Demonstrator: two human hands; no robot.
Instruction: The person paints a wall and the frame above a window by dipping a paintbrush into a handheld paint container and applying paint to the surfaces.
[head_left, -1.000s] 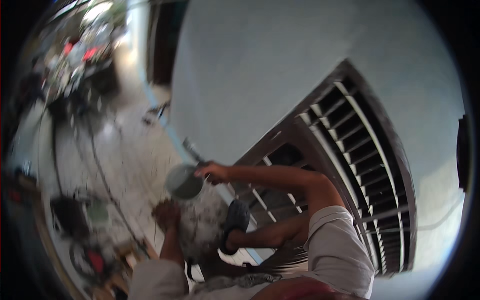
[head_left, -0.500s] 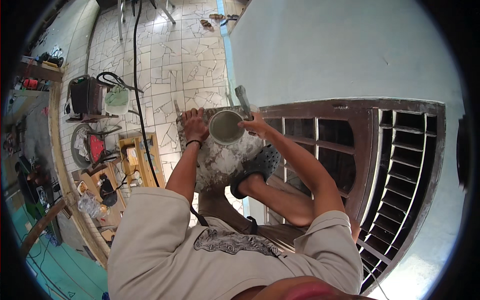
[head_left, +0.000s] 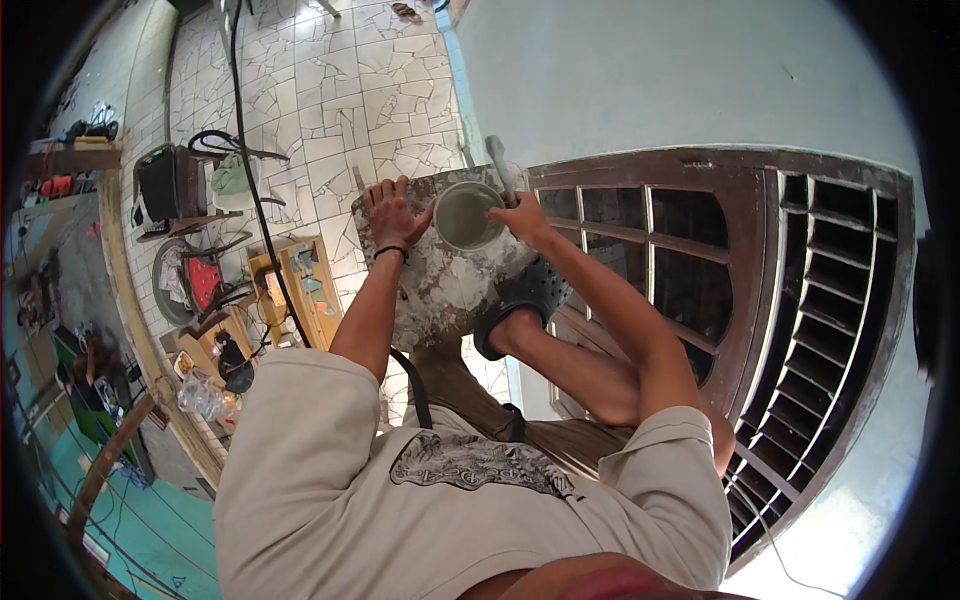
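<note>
A round bucket (head_left: 440,222) holding wet grey material stands on a plaster-crusted board (head_left: 420,300). My right hand (head_left: 522,220) is closed at the bucket's right side, with the thumb over its rim. In the same grip is a long grey-coated tool (head_left: 500,165), its rounded end pointing away from me; its kind is unclear. My left hand (head_left: 392,215) lies flat on the board with the fingers spread, its thumb close to the bucket's left side. One foot in a dark perforated clog (head_left: 530,295) rests on the board's near right part.
On the right, a brown wooden frame with panes (head_left: 690,230) and slats (head_left: 810,310) is set in the pale blue wall (head_left: 680,80). A black cable (head_left: 262,220) hangs at the left. Chairs (head_left: 175,185) and a wooden box (head_left: 315,290) stand on the tiled floor (head_left: 320,120).
The view has shifted, and I am closer over the board. The bucket shows slightly farther up and right. My left hand stays flat on the board; my right keeps its grip.
</note>
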